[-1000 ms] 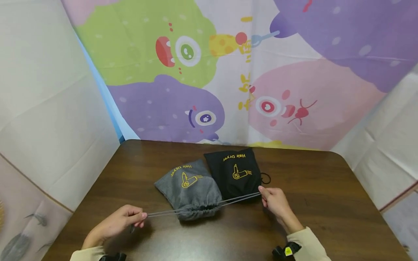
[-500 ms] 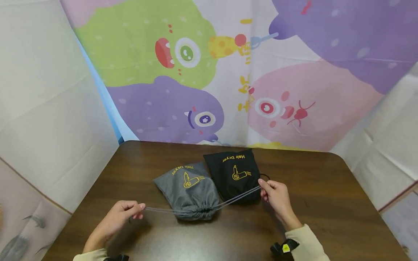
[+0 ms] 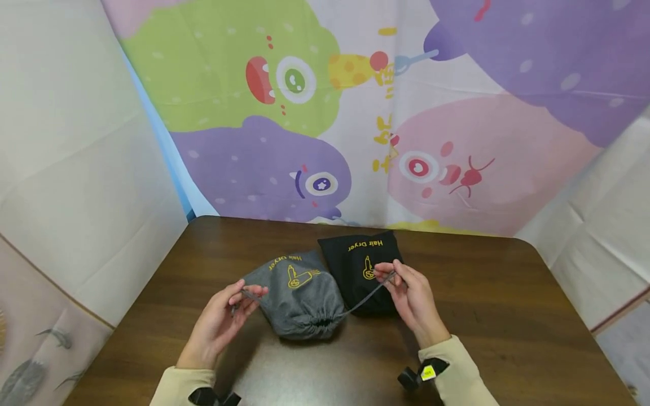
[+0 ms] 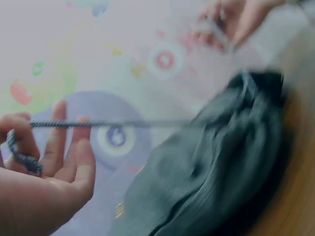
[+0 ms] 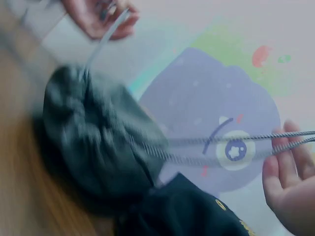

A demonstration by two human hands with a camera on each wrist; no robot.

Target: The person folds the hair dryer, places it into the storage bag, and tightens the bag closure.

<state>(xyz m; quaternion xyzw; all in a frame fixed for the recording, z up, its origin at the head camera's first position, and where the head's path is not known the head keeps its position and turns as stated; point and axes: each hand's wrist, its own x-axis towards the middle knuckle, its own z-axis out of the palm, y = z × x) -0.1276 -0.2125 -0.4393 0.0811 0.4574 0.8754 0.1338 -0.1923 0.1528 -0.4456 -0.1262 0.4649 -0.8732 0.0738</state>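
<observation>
A grey drawstring bag [image 3: 303, 299] printed with yellow "Hair Dryer" lettering lies on the table, its mouth gathered toward the person. My left hand [image 3: 218, 321] is raised by its left side and holds one end of its cord; in the left wrist view that cord [image 4: 123, 123] runs taut to the bag, with a loose tail near the thumb. My right hand [image 3: 413, 301] pinches the other cord [image 3: 369, 296], slightly slack, above a black bag [image 3: 358, 282] with the same print. In the right wrist view two strands [image 5: 197, 158] lead from the grey bag to the right fingers.
The brown table [image 3: 508, 316] extends around both bags. A cartoon-printed curtain [image 3: 284, 163] hangs behind its far edge, and pale cloth panels [image 3: 66, 141] stand at either side. The black bag touches or nearly touches the grey bag's right side.
Both hands have moved inward and up from wide apart, fingers now more spread. The cords have gone from pulled straight to looser, and the bag's mouth has drawn tighter.
</observation>
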